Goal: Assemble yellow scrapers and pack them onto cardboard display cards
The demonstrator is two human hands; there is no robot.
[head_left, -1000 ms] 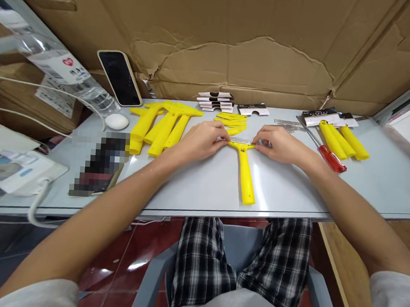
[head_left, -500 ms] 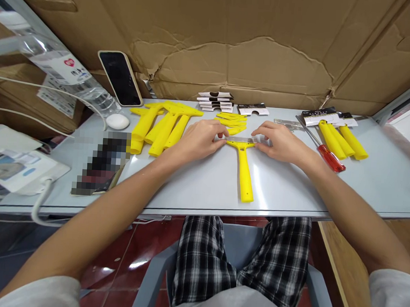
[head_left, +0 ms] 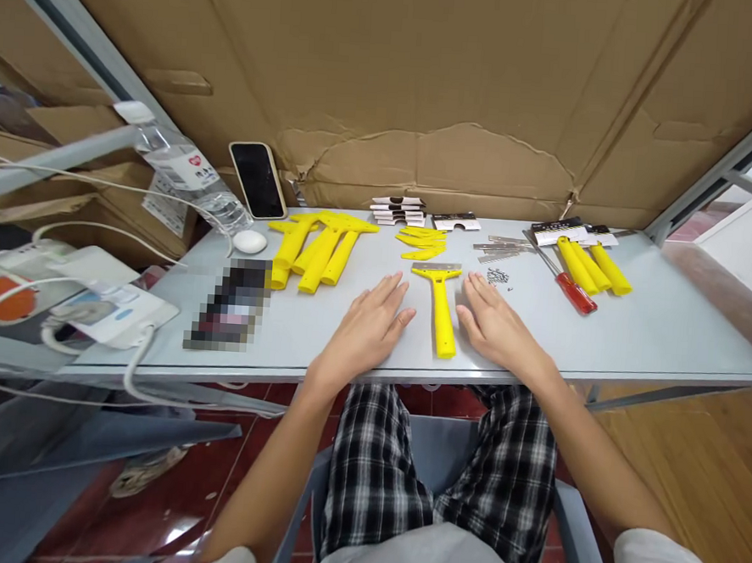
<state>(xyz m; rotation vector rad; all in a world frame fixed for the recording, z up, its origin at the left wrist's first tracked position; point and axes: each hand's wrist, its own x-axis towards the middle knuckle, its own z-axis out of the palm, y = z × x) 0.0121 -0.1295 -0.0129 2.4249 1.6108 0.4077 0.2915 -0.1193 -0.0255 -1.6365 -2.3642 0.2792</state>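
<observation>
Both hands lie flat and open on the table, holding nothing: the left hand just left of the yellow scraper, the right hand just right of it. The scraper lies between them, handle toward the person, metal blade at the far end. Beyond the right fingertips sit tiny screws, then loose blades and a red screwdriver. A careless sweep could scatter the screws or catch a blade edge.

One scraper between two hands: left, right. Three handles at right, one screwdriver, one phone, one bottle, one mouse.
</observation>
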